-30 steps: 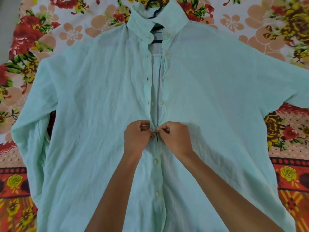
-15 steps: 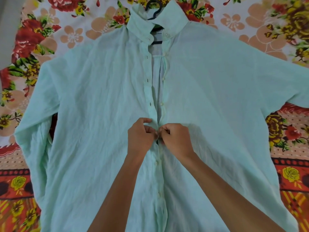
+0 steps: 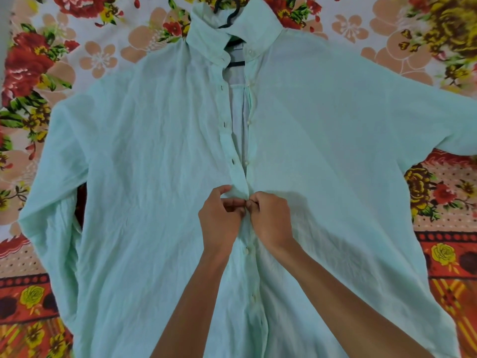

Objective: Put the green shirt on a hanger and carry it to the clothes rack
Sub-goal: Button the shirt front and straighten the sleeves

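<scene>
The pale green shirt [image 3: 144, 177] lies flat, front up, on a flowered bedsheet [image 3: 98, 58], sleeves spread to both sides. A black hanger [image 3: 228, 11] sits inside it; its hook sticks out above the collar and a black bar shows in the open neck. My left hand [image 3: 220, 223] pinches the left front edge at mid-chest. My right hand [image 3: 271, 220] pinches the right edge against it, at a button. Below my hands the front is buttoned; above them it gapes open.
The bedsheet with red, peach and yellow flowers covers the whole surface around the shirt. An orange and red patterned border [image 3: 454, 267] runs along the near side. A grey strip shows at the far left edge.
Both hands have stayed together at the same button, shifting slightly up the placket. The shirt's edges there have been drawn closer together. The hanger has not moved.
</scene>
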